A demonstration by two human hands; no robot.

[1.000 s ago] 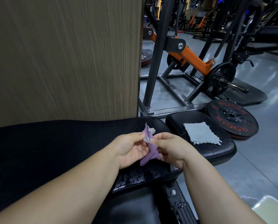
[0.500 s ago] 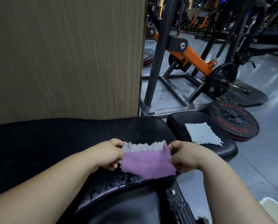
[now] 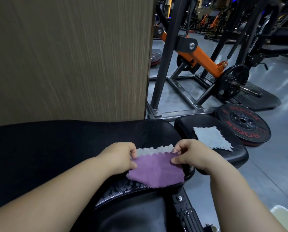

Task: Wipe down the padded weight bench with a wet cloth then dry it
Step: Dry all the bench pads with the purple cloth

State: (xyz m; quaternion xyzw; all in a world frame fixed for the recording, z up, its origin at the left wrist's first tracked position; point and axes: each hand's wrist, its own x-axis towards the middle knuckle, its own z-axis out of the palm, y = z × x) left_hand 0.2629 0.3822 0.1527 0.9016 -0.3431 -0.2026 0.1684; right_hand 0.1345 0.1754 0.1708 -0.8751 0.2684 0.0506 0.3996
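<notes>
gym racks (image 3: pixel 164 64) beyond, padded worktop (image 3: pixel 64 144) wet at near edge, purple cloth (image 3: pixel 156 173) spread on it, far corners pinched in fingers of left hand (image 3: pixel 119 156) and right hand (image 3: pixel 191 154); seemingly wet-wiping, next needing flat pressure, leftward sweeps.

Showed matt, pebbled black padding on the counter (image 3: pixel 56 148), wet and glossy beside the fuzzy purple cloth (image 3: pixel 156 171); fluffy grey cloth (image 3: pixel 212 138); streaked wood-grain panel (image 3: pixel 64 56); painted metal frame (image 3: pixel 166 56).
</notes>
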